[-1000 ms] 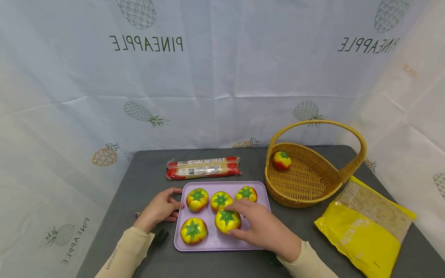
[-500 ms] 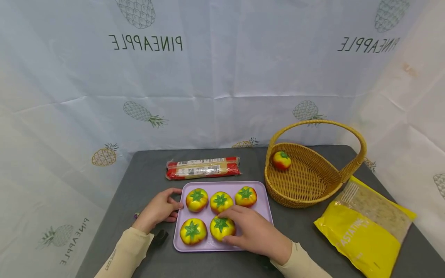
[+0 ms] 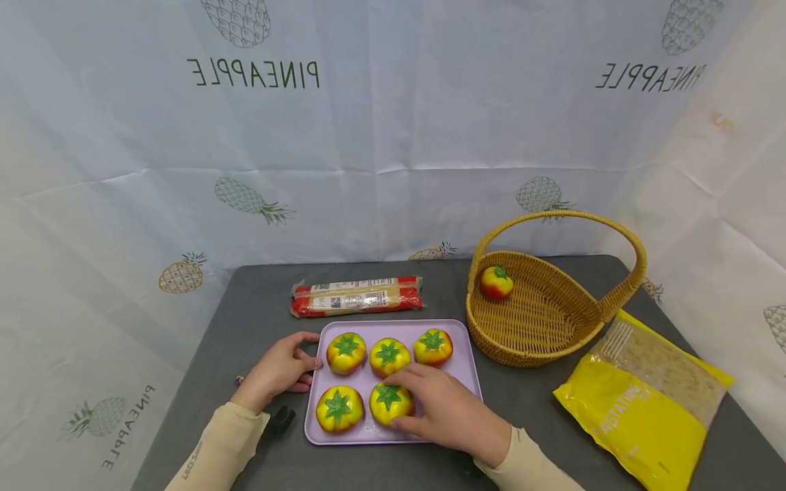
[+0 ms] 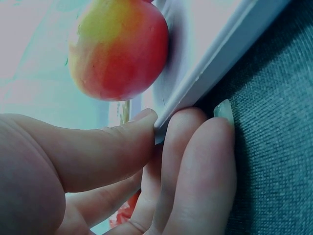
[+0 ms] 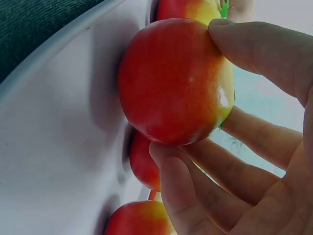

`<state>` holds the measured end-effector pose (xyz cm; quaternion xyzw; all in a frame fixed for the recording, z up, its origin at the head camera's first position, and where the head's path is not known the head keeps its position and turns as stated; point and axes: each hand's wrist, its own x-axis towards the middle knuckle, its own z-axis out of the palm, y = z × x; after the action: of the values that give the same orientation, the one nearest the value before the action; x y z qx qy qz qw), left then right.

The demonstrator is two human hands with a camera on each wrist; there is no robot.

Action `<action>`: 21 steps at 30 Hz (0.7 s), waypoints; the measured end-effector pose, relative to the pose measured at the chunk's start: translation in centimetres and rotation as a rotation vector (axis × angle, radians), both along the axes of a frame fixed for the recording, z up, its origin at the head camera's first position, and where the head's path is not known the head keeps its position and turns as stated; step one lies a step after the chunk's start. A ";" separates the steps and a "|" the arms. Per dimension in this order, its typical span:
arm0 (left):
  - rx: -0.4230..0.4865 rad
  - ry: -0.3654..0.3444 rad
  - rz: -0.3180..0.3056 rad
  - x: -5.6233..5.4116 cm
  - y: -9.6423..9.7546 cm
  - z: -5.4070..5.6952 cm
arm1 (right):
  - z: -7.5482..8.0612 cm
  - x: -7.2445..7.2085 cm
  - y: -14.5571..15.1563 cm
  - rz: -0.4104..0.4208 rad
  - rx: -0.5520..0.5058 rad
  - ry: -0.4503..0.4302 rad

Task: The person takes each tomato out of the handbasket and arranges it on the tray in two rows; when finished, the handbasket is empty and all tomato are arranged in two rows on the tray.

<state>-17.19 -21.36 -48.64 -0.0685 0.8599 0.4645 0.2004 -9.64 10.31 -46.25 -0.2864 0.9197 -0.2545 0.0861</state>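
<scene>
My left hand [image 3: 278, 368] pinches the left rim of a lilac tray [image 3: 430, 429]. In the left wrist view its thumb [image 4: 112, 152] lies above the rim, with fingers below and outside it. Several shiny yellow-and-red tomatoes with green star-shaped tops stand on the tray in two rows. My right hand [image 3: 451, 412] holds the front-row tomato [image 3: 389, 404] between thumb and fingers; its red underside [image 5: 171, 83] fills the right wrist view, close to the tray's surface. Left of it sits another front tomato [image 3: 339, 409]; the middle back tomato [image 3: 388, 357] is just behind it.
At the right back stands a wicker basket [image 3: 540, 327] with a tall handle and one tomato [image 3: 496, 282] inside. A yellow pasta bag [image 3: 651, 416] lies to its right. Behind the tray is a red-ended pack of noodles [image 3: 356, 297]. White pineapple-print cloth surrounds the grey table.
My right hand has shifted left with its tomato, which now stands nearer the left front tomato and in front of the middle one. The left hand has stayed at the rim.
</scene>
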 end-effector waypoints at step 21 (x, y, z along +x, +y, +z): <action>0.002 0.003 -0.012 -0.2 -0.1 -0.2 | 0.2 -0.1 0.4 0.003 0.016 0.021</action>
<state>-17.41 -21.46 -48.80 -0.0625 0.8601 0.4643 0.2019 -9.69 10.69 -46.02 -0.2896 0.9221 -0.2440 0.0793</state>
